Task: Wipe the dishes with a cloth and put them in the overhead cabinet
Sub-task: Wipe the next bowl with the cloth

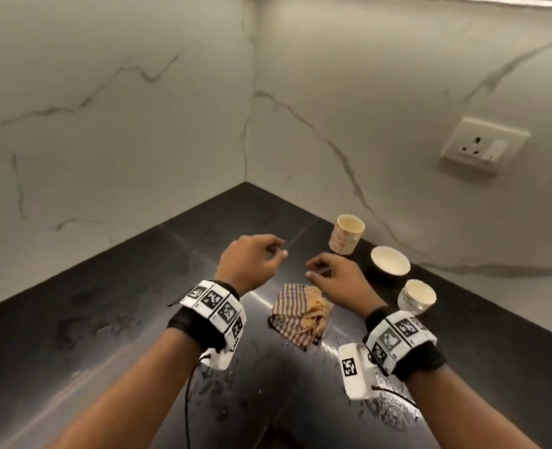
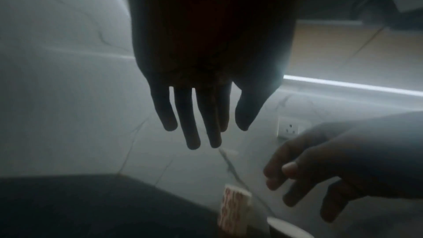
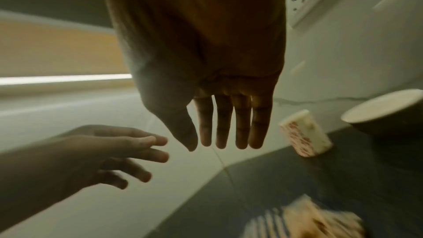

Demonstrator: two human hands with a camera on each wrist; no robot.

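A striped, crumpled cloth [image 1: 300,314] lies on the black counter [image 1: 138,303]; in the right wrist view the cloth [image 3: 309,222] shows blurred at the bottom. Three dishes stand along the right wall: a tall patterned cup [image 1: 347,234], a dark bowl with a cream inside [image 1: 389,262] and a small patterned cup [image 1: 416,296]. My left hand [image 1: 252,257] hovers above the counter with relaxed fingers and holds nothing. My right hand [image 1: 336,277] hangs just above the cloth's far edge, fingers loose and empty. The tall cup [image 3: 304,133] and the bowl [image 3: 384,113] also show in the right wrist view.
Marble-look walls meet in a corner [image 1: 247,176] behind the counter. A wall socket [image 1: 483,145] sits on the right wall above the dishes. A lit strip [image 3: 64,79] runs under the overhead unit. The counter's left half is bare and wet-looking.
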